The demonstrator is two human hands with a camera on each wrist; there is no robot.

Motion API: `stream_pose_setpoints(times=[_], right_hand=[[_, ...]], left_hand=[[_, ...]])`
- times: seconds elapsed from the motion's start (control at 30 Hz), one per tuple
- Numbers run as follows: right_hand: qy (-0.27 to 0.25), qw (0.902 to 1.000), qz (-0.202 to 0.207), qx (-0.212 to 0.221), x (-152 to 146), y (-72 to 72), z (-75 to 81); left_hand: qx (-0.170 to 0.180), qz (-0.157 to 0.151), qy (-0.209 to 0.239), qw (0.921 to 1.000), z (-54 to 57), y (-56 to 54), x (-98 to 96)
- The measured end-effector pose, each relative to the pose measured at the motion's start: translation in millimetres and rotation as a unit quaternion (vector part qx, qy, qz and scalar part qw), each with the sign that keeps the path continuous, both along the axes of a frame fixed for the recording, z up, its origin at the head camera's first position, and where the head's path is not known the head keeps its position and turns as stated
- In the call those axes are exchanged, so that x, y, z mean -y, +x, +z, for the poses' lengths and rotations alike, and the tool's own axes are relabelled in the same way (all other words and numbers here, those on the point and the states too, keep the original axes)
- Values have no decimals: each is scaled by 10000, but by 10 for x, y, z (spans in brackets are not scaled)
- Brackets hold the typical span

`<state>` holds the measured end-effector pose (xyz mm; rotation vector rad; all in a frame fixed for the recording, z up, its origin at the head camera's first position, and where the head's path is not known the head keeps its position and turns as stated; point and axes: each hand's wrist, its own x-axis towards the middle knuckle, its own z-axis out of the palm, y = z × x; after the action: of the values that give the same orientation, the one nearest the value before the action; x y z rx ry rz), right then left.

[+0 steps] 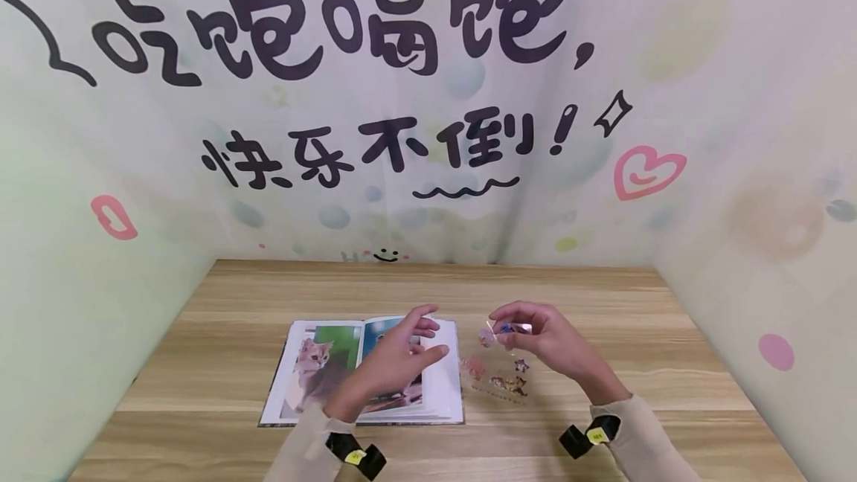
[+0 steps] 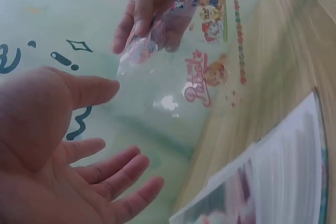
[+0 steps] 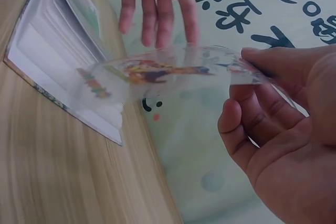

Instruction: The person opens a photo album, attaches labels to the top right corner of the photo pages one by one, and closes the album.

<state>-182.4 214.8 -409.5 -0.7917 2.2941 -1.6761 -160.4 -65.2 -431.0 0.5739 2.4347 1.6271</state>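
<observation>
My right hand [image 1: 545, 335] pinches the upper edge of a clear sticker sheet [image 1: 492, 372] between thumb and fingers. Printed on the see-through sheet are cartoon dogs, a star and pink lettering; in the right wrist view the sheet [image 3: 157, 72] bows slightly. My left hand [image 1: 395, 363] holds nothing, its fingers spread and thumb apart, hovering over an open photo album [image 1: 442, 385]. In the left wrist view the left hand [image 2: 68, 145] faces the sheet [image 2: 163, 82] across a small gap. A cat photo [image 1: 315, 370] shows on the album's left page; the left hand partly hides the right page.
The album lies on a wood-grain table [image 1: 576, 452], left of the sheet. Behind the table stands a pale printed wall cloth [image 1: 428, 222] with large dark lettering, with pale side panels at left and right. Each wrist carries a small black camera.
</observation>
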Motion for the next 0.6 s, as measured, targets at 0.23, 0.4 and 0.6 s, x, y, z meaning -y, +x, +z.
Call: stream_pose_setpoints(times=[0.23,0.4,0.6], right_hand=[[-143,9975,675,182,90,-2,-36],[-281,9951,877,359,134,2,-56],[-329,9945,862,493,155,19,-88]], left_hand=[[294,-325,548,9975,38,18,-92],[459,-491,833,9943,25,35,-105],[628,-513,928,9924,-10,37,-119]])
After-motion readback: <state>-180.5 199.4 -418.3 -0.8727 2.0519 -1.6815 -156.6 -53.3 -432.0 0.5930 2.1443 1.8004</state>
